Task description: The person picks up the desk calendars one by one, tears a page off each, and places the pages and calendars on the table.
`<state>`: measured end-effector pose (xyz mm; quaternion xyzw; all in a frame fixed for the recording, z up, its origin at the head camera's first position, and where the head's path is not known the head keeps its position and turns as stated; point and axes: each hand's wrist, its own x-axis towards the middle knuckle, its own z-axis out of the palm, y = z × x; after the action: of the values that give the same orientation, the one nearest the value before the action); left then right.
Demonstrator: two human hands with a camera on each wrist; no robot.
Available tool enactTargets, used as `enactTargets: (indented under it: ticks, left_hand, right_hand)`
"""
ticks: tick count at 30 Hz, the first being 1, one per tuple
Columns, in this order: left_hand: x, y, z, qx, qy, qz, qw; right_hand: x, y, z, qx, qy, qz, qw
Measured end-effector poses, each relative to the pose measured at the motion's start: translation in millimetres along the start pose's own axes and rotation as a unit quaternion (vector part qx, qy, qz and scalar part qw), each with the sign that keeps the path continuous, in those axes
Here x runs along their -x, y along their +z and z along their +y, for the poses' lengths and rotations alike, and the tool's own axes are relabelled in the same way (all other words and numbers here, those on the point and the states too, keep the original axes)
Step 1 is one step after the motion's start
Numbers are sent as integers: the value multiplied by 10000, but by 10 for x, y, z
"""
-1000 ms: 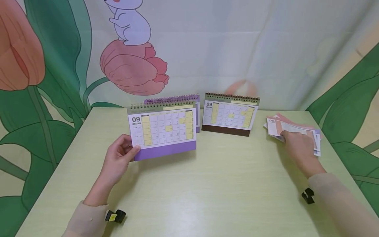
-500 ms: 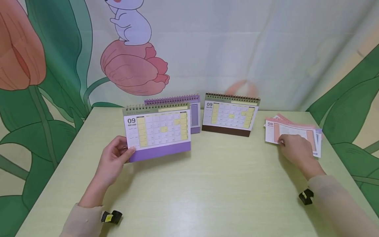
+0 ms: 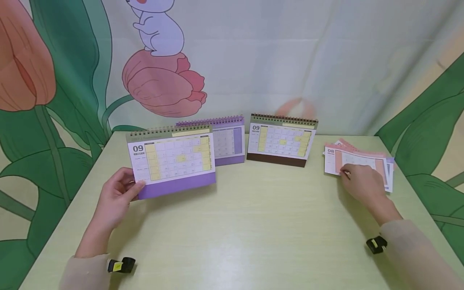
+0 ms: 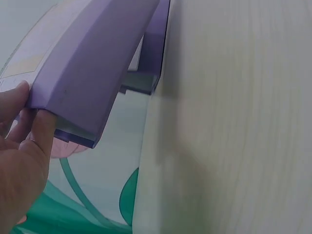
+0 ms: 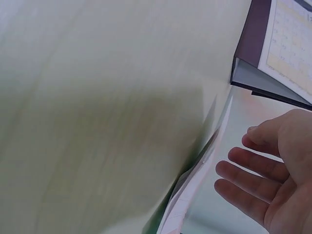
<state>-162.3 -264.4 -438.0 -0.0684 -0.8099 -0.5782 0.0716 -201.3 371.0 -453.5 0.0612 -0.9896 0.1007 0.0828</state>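
My left hand [image 3: 112, 201] pinches the lower left corner of a desk calendar [image 3: 174, 159] with a purple base, its page marked 09. The thumb lies on the front and the fingers behind. In the left wrist view the purple base [image 4: 92, 63] is tilted and its shadow falls on the table. My right hand [image 3: 366, 185] is over a small pile of loose calendar pages [image 3: 330, 162], the top one pink and marked 08. From the right wrist view, the right hand [image 5: 273, 170] has loosely bent, spread fingers with nothing between them, beside the pages' edges [image 5: 178, 209].
Behind the held calendar stands another purple desk calendar [image 3: 230, 145], partly covered by it. A brown-based desk calendar [image 3: 282, 139] stands to its right near the table's back edge. A printed curtain [image 3: 246, 60] hangs behind the pale table [image 3: 246, 225].
My left hand has carried the purple-based calendar to the left, uncovering more of the one behind. The top page has come down flatter on the pile, and the right hand's fingers have left it.
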Motion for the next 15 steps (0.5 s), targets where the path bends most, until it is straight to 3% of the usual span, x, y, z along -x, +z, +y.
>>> enactTargets:
  ticks: [6, 15]
  left_hand:
    - [31, -186, -42, -1, -102, 258, 9996]
    - [79, -368, -139, 668, -97, 575, 9961]
  right_hand:
    - [53, -52, -84, -152, -143, 136, 9997]
    - [87, -77, -135, -301, -91, 187, 9993]
